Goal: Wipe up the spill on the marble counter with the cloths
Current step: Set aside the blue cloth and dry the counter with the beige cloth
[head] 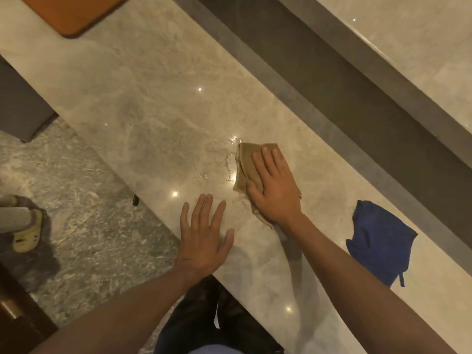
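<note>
A folded tan cloth (245, 162) lies flat on the marble counter (143, 103). My right hand (274, 190) presses down on it, palm flat, fingers spread over its top. Just left of the cloth a thin wet spill (219, 162) glistens on the marble. My left hand (204, 236) rests flat and empty on the counter near its front edge, fingers apart. A crumpled blue cloth (378, 241) sits on the counter to the right of my right forearm, untouched.
An orange-brown mat (74, 11) lies at the counter's far left end. A dark raised ledge (319, 80) runs along the back of the counter. On the floor to the left stands another person's foot in a pale sandal (25, 233).
</note>
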